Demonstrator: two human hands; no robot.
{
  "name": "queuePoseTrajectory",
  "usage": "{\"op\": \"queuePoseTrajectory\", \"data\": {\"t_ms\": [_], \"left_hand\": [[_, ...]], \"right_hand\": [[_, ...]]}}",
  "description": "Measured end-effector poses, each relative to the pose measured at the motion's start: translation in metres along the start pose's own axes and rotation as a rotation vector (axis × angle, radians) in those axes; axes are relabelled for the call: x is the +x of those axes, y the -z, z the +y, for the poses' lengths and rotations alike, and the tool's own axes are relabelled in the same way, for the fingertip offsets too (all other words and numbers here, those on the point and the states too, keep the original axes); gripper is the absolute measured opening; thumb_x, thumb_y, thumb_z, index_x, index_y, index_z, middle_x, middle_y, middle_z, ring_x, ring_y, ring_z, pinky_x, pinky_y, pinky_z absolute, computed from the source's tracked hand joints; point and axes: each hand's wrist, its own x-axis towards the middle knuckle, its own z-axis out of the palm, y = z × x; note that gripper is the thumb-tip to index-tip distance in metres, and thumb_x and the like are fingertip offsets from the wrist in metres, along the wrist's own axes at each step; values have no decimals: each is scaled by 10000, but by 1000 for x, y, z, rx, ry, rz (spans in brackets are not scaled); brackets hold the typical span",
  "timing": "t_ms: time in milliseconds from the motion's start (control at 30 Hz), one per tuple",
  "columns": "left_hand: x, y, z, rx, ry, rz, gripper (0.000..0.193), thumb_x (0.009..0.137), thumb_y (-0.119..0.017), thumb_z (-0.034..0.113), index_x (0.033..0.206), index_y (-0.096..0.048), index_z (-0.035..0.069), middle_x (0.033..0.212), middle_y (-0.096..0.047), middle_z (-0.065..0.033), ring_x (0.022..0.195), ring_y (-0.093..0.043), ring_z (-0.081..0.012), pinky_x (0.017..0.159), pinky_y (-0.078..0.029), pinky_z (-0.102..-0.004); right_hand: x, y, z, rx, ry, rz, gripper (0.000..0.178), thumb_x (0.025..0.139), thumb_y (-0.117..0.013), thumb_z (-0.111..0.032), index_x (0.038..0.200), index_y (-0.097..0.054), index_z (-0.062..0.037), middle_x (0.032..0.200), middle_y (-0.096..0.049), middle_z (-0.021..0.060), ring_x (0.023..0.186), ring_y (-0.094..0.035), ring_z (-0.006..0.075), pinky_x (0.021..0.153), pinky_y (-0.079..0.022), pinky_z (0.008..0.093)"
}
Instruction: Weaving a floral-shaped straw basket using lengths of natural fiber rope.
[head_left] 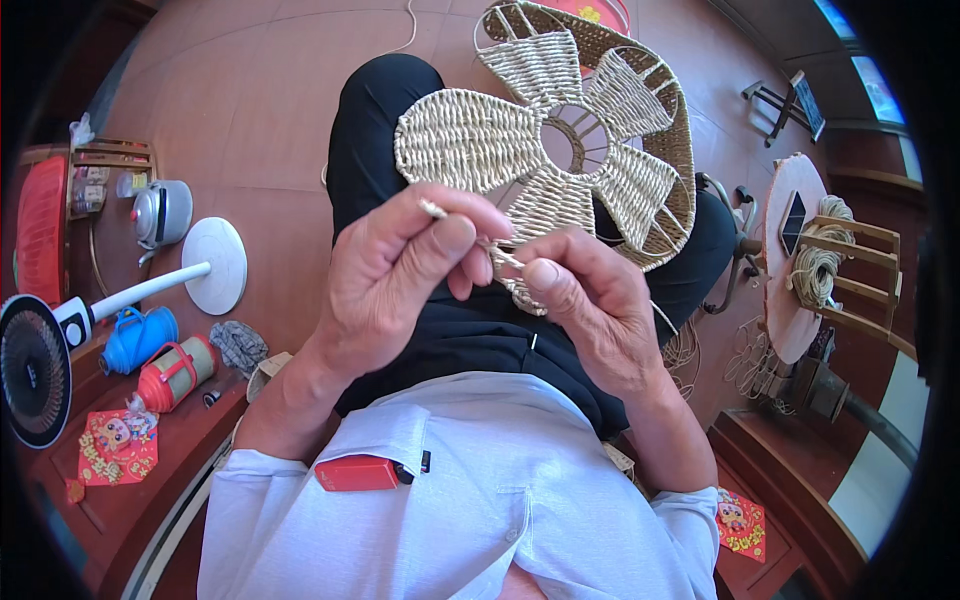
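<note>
Pale shirt [440,500] nearest, I recorded the left hand [385,265] and right hand [605,305] pinching cord [508,260] above a flower-shaped woven piece [545,210] across the lap [455,345], its left petal [465,140] apparently complete, while three others, with bare outer wires [660,75], I judged unfinished.

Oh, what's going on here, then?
A person sits pinching a pale cord between the fingertips of the left hand and right hand. A flower-shaped woven piece with a curved woven rim lies at their legs, beyond the hands. Some petals are densely woven; others show bare frame at their outer ends.
</note>
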Motion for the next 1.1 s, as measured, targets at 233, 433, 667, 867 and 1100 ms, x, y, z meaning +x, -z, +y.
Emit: {"op": "queuePoseTrajectory", "data": {"t_ms": [233,433,667,867,1100], "left_hand": [[-5,11,-46,-2,258,248,269,1155,-617,197,1323,-692,0,969,-703,-25,781,-645,-67,760,-557,-224],[-13,4,-56,247,353,215,232,1124,-637,138,1279,-729,-8,1037,-748,-48,858,-691,-72,812,-600,-251],[-8,2,-75,136,378,66,361,1116,-608,111,1448,-648,-26,1224,-761,-99,979,-717,-120,914,-608,-304],[-1,3,-74,168,415,-79,405,1102,-596,102,1480,-611,-43,1200,-747,-91,983,-712,-142,913,-602,-320],[3,3,-68,473,399,-175,147,1057,-636,60,1165,-700,-17,975,-699,-89,879,-696,-155,802,-569,-331]], "right_hand": [[-19,29,30,-599,142,295,116,976,-852,-99,1011,-788,-8,823,-653,38,663,-592,96,623,-489,280],[-26,24,39,-915,267,379,147,916,-884,-78,906,-741,-48,788,-657,39,602,-607,145,548,-489,311],[-21,9,50,-945,308,327,164,911,-873,-101,881,-715,-69,792,-651,63,613,-647,234,556,-512,373],[-10,0,61,-867,252,323,140,942,-857,-133,923,-734,-68,817,-670,79,643,-669,258,593,-533,392],[-6,0,63,-873,242,303,135,968,-836,-167,1007,-748,-72,920,-706,78,723,-718,281,634,-560,410]]}}
